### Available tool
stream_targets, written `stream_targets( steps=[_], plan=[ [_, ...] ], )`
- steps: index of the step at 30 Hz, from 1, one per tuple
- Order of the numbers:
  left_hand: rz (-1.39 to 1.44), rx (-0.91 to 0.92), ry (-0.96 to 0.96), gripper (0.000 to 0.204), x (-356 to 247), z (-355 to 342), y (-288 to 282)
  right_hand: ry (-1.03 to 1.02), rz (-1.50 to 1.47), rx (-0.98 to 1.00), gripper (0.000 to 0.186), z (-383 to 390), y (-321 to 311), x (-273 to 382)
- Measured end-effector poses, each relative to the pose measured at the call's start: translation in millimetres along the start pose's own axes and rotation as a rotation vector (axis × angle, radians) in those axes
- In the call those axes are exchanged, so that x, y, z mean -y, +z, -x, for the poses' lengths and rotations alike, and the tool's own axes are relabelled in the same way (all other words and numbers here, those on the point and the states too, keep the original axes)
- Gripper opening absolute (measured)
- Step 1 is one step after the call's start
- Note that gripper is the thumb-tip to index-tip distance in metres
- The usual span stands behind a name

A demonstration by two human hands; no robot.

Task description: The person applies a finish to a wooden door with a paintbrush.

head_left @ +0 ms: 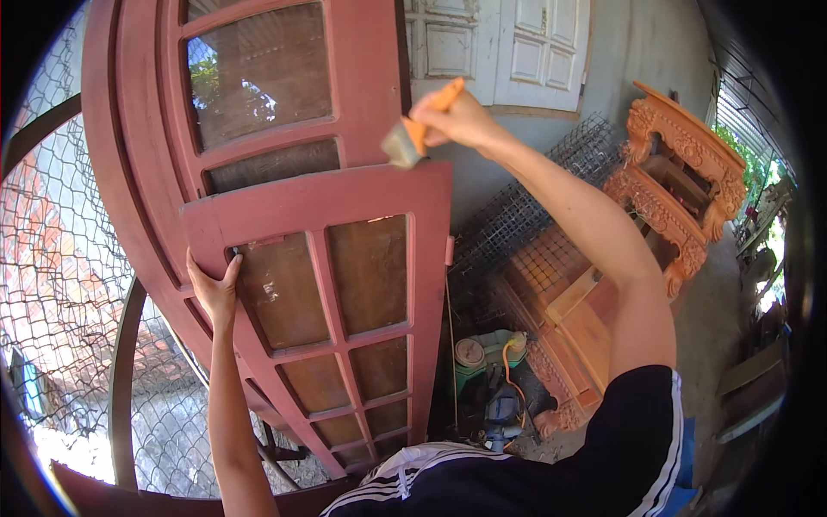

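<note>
A reddish door panel (323, 342) with several framed panes leans in front of me, its top edge toward the middle of the view. My left hand (215, 284) grips its left edge near the upper corner, thumb on the front face and fingers round behind. Raised over the top right corner, my right hand (457, 121) is closed on a paintbrush (415, 131) with an orange handle. The brush's pale, slightly blurred bristles hang just above the panel's top edge; I cannot tell whether they touch it. Behind stands a taller door (366, 77) of the same colour with glass panes.
A chain-link fence (52, 258) runs along the left. Carved orange-brown wooden furniture (680, 164) stands at the right beside rolled wire mesh (551, 172). A machine with a green body and hose (500, 349) sits on the floor. White shutters (538, 47) are at the back wall.
</note>
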State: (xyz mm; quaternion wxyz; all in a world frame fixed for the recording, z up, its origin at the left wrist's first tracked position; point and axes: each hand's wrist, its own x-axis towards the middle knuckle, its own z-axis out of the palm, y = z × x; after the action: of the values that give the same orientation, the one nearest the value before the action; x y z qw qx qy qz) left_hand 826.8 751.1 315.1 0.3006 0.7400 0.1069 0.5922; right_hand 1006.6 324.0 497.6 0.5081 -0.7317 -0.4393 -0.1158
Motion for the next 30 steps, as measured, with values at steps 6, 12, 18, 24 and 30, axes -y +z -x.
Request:
stream_targets(
  steps=[6,12,18,24,30],
  plan=[
    [-0.029,-0.013,0.047,0.099,-1.8,-18.3,-4.7,0.171,0.823,-0.18,0.02,19.7,-46.3,-9.3],
    [-0.04,-0.007,0.021,0.099,-3.5,-23.6,-19.4,0.178,0.109,-0.175,0.016,30.8,-16.1,22.9],
    [-0.063,-0.032,0.022,0.096,-2.7,-34.5,-56.3,-0.414,0.409,-0.531,0.009,-2.4,72.4,110.2],
    [-0.064,-0.034,0.007,0.099,-2.7,-40.5,-75.2,-0.649,0.552,-0.483,0.01,-76.9,207.1,139.8],
    [-0.01,0.054,-0.059,0.099,-12.9,-47.4,-80.5,-0.762,0.32,-0.426,0.014,-147.6,295.3,191.3]
  ],
)
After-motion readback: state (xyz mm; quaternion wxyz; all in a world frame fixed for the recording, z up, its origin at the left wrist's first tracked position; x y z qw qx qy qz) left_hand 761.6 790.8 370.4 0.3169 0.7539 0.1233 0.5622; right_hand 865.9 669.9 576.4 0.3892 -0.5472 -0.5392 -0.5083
